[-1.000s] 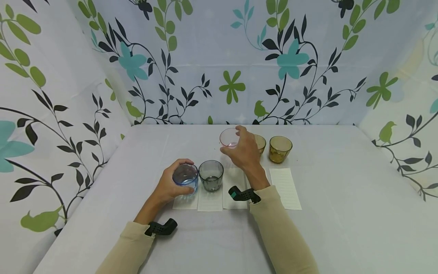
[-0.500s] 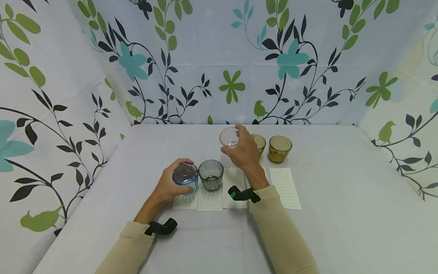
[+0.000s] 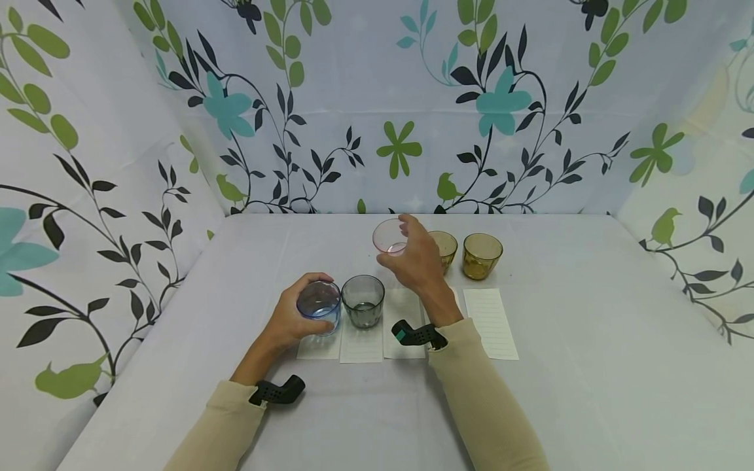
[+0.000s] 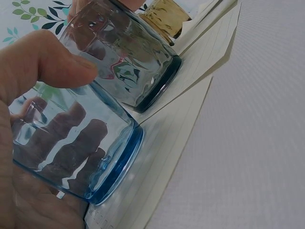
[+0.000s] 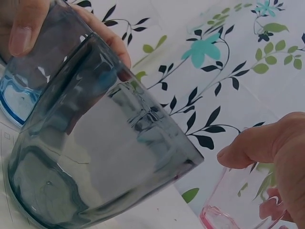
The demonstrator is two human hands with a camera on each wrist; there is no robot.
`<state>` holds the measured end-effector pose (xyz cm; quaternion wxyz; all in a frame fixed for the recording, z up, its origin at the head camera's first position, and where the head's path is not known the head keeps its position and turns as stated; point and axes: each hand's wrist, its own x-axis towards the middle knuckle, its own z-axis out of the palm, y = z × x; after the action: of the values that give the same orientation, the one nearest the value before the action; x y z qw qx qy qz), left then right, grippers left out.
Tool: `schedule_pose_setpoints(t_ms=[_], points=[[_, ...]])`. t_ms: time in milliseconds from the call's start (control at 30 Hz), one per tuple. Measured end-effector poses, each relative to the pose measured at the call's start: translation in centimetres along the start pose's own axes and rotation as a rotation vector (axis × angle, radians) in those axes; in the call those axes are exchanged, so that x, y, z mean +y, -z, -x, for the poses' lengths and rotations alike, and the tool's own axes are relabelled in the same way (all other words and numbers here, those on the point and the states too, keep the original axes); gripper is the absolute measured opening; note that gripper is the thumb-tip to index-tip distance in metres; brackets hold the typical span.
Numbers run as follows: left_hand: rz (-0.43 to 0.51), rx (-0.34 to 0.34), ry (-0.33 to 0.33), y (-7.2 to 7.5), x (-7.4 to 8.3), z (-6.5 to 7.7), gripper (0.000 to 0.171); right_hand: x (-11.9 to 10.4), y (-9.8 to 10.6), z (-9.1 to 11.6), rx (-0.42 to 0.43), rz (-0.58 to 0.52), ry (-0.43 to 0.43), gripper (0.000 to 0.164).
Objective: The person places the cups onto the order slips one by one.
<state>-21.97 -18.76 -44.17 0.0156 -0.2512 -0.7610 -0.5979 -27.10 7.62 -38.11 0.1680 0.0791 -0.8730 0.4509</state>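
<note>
the left hand (image 3: pixel 292 314) grips the blue glass (image 3: pixel 321 302); the right hand (image 3: pixel 419 260) grasps the pink glass (image 3: pixel 389 237), perhaps lifted. repositioning seems in hand; moving on calls for clearing the grey glass (image 3: pixel 363 301).

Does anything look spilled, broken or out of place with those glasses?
Nothing stands out. I see no spill or crack. The blue glass in the left hand and the grey glass beside it look upright. The right hand holds the pink glass and partly hides one amber glass.

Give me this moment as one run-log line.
left hand: holds blue glass; right hand: holds pink glass; gray glass: beside blue glass; amber glasses: right of pink
</note>
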Motion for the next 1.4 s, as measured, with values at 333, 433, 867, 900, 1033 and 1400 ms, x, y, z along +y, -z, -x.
schedule_pose_setpoints(t_ms=[333, 433, 867, 900, 1033, 1400], points=[[0.002, 0.001, 0.005, 0.0, 0.1, 0.0, 0.08, 0.0, 0.1, -0.1, 0.042, 0.001, 0.068, 0.079], [0.0, 0.0, 0.001, 0.0, 0.0, -0.1, 0.08, -0.1, 0.1, -0.1, 0.048, -0.007, 0.071, 0.079], [-0.012, -0.001, 0.005, 0.0, 0.0, 0.0, 0.079, 0.2, 0.3, -0.3, 0.04, -0.18, 0.083, 0.079], [-0.011, -0.002, 0.005, 0.0, 0.0, 0.0, 0.079, 0.2, 0.3, -0.3, 0.043, -0.196, 0.089, 0.078], [0.0, -0.004, 0.01, 0.0, 0.2, 0.0, 0.079, 0.1, 0.5, -0.2, 0.048, -0.256, 0.107, 0.078], [-0.015, -0.003, 0.002, 0.1, -0.1, -0.1, 0.08, 0.2, 1.1, -0.4, 0.082, -0.305, 0.131, 0.077]])
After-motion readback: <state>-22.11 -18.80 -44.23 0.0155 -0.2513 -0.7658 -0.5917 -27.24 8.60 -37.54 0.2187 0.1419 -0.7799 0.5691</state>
